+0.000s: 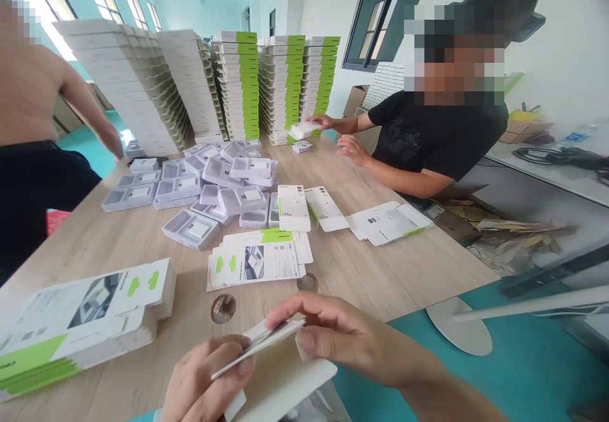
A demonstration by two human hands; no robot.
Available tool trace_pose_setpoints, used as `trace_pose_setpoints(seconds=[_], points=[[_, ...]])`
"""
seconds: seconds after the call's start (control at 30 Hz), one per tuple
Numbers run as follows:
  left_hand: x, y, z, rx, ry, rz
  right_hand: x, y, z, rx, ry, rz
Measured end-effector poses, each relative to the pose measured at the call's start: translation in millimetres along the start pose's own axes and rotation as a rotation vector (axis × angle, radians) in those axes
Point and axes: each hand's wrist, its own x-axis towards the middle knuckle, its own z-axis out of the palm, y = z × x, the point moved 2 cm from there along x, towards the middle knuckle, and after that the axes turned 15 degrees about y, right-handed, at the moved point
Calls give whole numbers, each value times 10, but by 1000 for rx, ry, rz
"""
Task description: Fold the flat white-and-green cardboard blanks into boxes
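My left hand point(204, 381) and my right hand point(333, 339) pinch a white cardboard box point(280, 377) at the near edge of the wooden table point(361, 270). The box is partly flattened, and its thin edge lies between my fingers. To the left of my left hand lies a stack of flattened white-and-green printed boxes point(80, 327). Ahead of my hands are loose printed box blanks point(257, 260). A round hole with a metal rim point(223, 308) is cut in the tabletop just beyond my left hand.
Grey-white moulded trays point(190, 187) lie heaped mid-table, with tall stacks of boxes point(238, 85) at the far end. A person in a black T-shirt point(428, 136) holds a white item on the right. Another person's bare torso point(28, 92) stands at the left. Packaging scraps point(509, 244) lie on the floor.
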Motion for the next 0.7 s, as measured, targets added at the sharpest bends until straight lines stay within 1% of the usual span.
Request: trace_pose_setpoints(seconds=[0.1,0.17,0.23,0.3,0.33,0.43,0.47,0.57,0.63,0.7], points=[[-35,-120,18,-33,-27,42,90,22,13,80,-14,95],[-13,-187,37,-56,-42,79,118,28,7,81,-31,100],[62,-198,68,-79,-148,167,122,20,-16,42,-50,55],[176,-157,103,-71,-320,230,119,13,-48,-1,-53,9],[243,-132,117,-36,-387,194,119,12,-62,-9,-51,-2],[430,-41,140,17,-519,36,129,5,-82,-8,-76,-21],[474,-16,143,31,-561,17,135,-2,-86,-15,-80,-29],[546,0,137,85,-662,28,168,-32,-93,-65,-70,-23],[558,-18,133,99,-691,64,199,-46,-80,-75,-63,34],[550,-30,146,106,-695,123,237,-46,-58,-60,9,106]])
